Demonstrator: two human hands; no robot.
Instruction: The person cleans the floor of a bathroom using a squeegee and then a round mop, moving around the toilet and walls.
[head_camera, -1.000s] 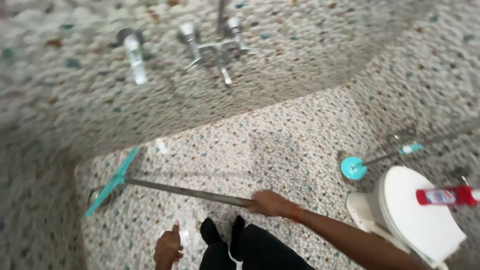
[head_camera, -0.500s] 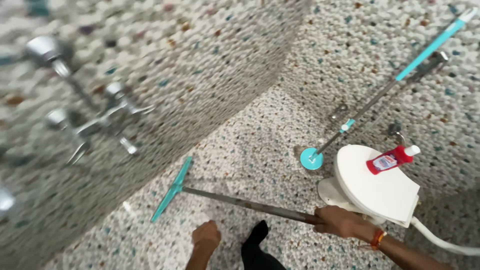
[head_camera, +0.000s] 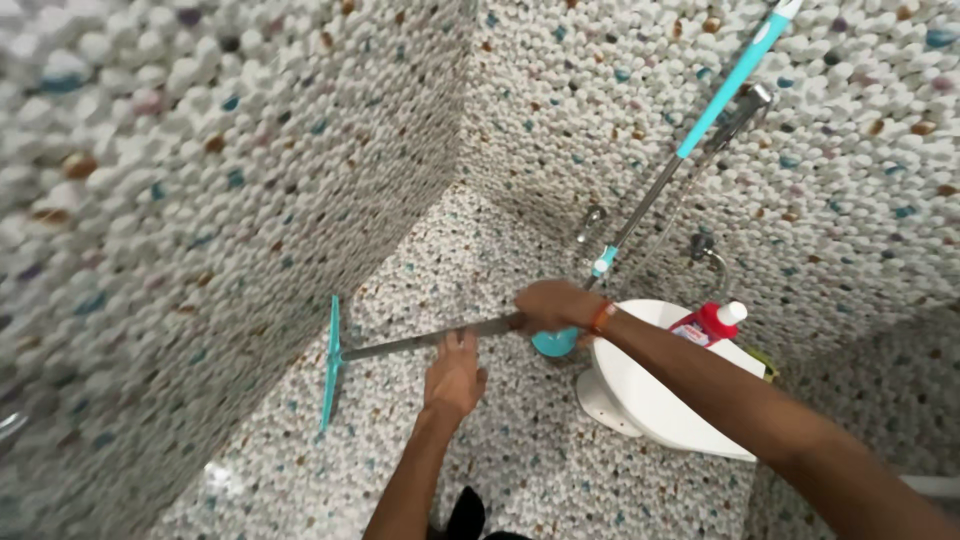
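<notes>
Since the earlier frame the view has swung right, the wall taps have gone out of sight, and the left hand, which was hanging free, has come up to the shaft of the floor squeegee. The right hand is closing fully around the upper end of the grey shaft, while the left hand is lying over the shaft lower down, fingers curled on it. The squeegee's teal blade is resting on the pebble-patterned floor, close to the left wall. Just behind the right hand a teal-headed mop is leaning against the back wall. A red bottle with a white cap is lying on the closed white toilet lid.
</notes>
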